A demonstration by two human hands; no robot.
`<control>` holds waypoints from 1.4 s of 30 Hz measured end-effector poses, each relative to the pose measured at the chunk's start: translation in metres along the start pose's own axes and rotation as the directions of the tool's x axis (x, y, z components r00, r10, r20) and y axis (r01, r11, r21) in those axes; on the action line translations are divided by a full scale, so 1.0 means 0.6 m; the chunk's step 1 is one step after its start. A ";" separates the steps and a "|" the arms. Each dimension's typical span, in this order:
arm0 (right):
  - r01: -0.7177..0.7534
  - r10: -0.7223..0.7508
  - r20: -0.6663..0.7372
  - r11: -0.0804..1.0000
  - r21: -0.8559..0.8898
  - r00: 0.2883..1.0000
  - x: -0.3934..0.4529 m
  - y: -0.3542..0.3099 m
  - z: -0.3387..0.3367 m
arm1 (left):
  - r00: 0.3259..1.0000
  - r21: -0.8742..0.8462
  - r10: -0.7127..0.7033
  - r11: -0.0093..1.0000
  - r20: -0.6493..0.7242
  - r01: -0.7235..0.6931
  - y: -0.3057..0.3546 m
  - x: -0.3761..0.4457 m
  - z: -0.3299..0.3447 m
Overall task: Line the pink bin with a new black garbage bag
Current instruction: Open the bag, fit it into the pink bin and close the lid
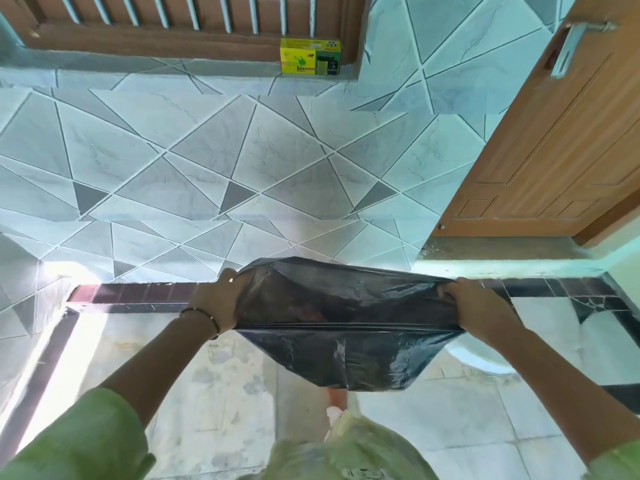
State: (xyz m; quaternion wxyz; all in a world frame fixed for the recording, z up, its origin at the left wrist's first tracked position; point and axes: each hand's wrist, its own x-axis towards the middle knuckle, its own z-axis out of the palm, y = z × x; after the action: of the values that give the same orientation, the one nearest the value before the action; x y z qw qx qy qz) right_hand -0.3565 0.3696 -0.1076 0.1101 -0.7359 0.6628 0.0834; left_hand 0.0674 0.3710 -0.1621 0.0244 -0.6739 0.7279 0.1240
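1. left hand point(221, 299) fingers curled tight on the left edge of the thin, glossy black plastic garbage bag point(343, 327); thumb on top, film bunched under it.
2. right hand point(478, 313) fingers closed the same way, pinching the right edge into a gathered knot of plastic.
3. held stretched taut between both hands at about waist height, well above the floor; mouth pulled partly open, upper lip billowing away from the body, closed bottom hanging down toward the feet.
4. outward along the arms: thin dark bracelet point(204, 318) on the left wrist, light green sleeves point(79, 441) at both elbows.
5. further out: grey patterned tiled floor point(207, 161), brown wooden door point(554, 140) ajar at right, yellow-green cardboard box of bin bags point(310, 57) against the far wall.
6. pink bin not clearly in view; only a reddish patch visible just below the bag's bottom, too hidden to name.
7. step in hand, as judged: opening and spreading the mouth of the new bag.
8. next move likely calls for finding the bin, lowering the closed end inside, then folding the open edge over the rim while keeping both grips firm.
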 end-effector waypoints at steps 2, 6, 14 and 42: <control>-0.012 0.012 -0.017 1.000 -0.004 1.000 0.004 -0.002 0.004 | 1.000 0.031 -0.005 1.000 0.027 0.004 0.003 0.001 -0.006; -0.050 0.052 0.021 0.995 -0.084 0.998 0.006 0.013 0.012 | 0.997 0.093 -0.018 0.996 0.075 0.011 0.013 0.006 -0.007; 0.051 0.072 0.332 0.936 -0.348 0.940 -0.009 0.041 0.033 | 0.836 0.237 0.062 0.945 0.546 -0.224 0.052 0.020 0.009; -0.002 -0.003 0.282 1.000 0.014 0.959 0.199 0.009 0.114 | 0.892 0.225 -0.175 0.971 0.417 0.085 0.128 0.199 0.080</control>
State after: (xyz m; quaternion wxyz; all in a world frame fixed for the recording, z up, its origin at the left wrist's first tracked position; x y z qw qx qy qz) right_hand -0.3475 0.2736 -0.2057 0.2088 -0.7159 0.6408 0.1826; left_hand -0.0254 0.2693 -0.2214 0.2616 -0.6709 0.6659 0.1949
